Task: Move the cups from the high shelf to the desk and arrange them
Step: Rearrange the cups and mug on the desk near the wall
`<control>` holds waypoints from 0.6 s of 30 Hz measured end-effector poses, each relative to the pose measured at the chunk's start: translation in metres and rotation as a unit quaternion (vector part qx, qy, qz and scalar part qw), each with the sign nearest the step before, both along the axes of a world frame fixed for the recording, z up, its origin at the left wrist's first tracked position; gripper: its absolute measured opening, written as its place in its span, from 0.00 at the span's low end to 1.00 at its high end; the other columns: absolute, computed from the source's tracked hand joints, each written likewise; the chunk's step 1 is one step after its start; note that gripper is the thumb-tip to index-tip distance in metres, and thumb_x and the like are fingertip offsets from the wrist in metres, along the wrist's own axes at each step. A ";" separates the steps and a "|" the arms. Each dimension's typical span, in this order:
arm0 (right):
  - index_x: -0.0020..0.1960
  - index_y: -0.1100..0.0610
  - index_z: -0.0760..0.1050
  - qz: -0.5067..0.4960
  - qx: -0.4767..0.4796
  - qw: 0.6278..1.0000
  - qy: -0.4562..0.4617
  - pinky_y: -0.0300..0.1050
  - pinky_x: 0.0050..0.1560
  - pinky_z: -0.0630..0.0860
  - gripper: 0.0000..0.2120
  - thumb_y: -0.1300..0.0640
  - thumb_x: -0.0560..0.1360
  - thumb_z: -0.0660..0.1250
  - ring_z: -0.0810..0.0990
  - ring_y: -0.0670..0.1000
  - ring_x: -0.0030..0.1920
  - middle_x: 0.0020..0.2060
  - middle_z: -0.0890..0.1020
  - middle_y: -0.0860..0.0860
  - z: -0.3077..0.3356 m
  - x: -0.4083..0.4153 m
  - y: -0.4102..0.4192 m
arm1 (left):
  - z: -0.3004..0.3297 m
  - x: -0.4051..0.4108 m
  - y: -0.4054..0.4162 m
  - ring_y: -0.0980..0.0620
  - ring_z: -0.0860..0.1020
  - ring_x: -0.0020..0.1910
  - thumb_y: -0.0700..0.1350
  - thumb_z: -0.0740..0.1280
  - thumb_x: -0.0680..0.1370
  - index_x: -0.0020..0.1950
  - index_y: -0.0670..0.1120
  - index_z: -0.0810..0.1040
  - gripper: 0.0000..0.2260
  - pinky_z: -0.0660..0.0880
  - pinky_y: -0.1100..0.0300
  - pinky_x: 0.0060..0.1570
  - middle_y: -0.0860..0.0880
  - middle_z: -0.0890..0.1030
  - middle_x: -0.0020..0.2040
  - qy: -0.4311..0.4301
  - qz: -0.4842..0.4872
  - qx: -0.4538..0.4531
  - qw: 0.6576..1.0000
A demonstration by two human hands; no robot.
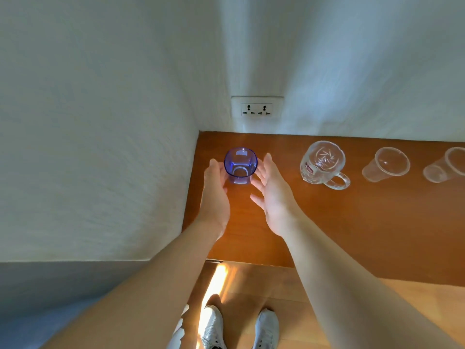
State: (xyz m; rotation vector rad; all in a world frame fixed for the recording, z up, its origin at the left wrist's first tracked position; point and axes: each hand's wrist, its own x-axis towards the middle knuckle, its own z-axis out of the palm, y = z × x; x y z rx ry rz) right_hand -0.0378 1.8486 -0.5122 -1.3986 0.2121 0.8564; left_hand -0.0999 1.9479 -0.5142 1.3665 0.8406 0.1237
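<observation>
A blue transparent cup [240,165] stands upright on the wooden desk [352,222], close to the left corner by the wall. My left hand [215,195] lies at the cup's left side with straight fingers, touching or almost touching it. My right hand [273,195] is spread beside the cup's right side, a small gap between them. Further right stand a clear glass mug with a handle [323,163], a clear plastic cup [386,165] and another clear plastic cup [446,165] cut by the frame edge.
White walls meet at the desk's back left corner, with a double power socket [257,109] above the desk. The desk's front edge runs below my forearms. Below it are a wooden floor and my white shoes [239,328].
</observation>
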 end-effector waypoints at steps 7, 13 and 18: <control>0.64 0.42 0.71 0.033 0.017 0.999 -0.022 0.56 0.74 0.63 0.19 0.34 0.84 0.49 0.73 0.47 0.68 0.61 0.78 0.43 -0.002 0.038 0.043 | -0.011 0.031 0.035 0.55 0.73 0.69 0.56 0.49 0.87 0.67 0.55 0.75 0.18 0.60 0.50 0.79 0.59 0.79 0.61 -0.080 0.103 -0.059 0.990; 0.58 0.40 0.76 0.042 0.030 0.998 -0.029 0.56 0.71 0.64 0.17 0.37 0.84 0.50 0.77 0.43 0.60 0.55 0.81 0.39 -0.016 0.049 0.061 | -0.032 0.046 0.047 0.61 0.75 0.61 0.55 0.51 0.87 0.61 0.58 0.77 0.15 0.63 0.57 0.72 0.60 0.80 0.58 -0.115 0.144 -0.075 0.980; 0.72 0.46 0.73 0.057 0.027 0.998 -0.030 0.56 0.75 0.62 0.22 0.39 0.85 0.51 0.74 0.47 0.69 0.62 0.79 0.44 -0.021 0.051 0.067 | -0.044 0.051 0.047 0.61 0.75 0.64 0.55 0.52 0.87 0.69 0.55 0.76 0.17 0.65 0.63 0.67 0.61 0.81 0.60 -0.141 0.152 -0.079 0.975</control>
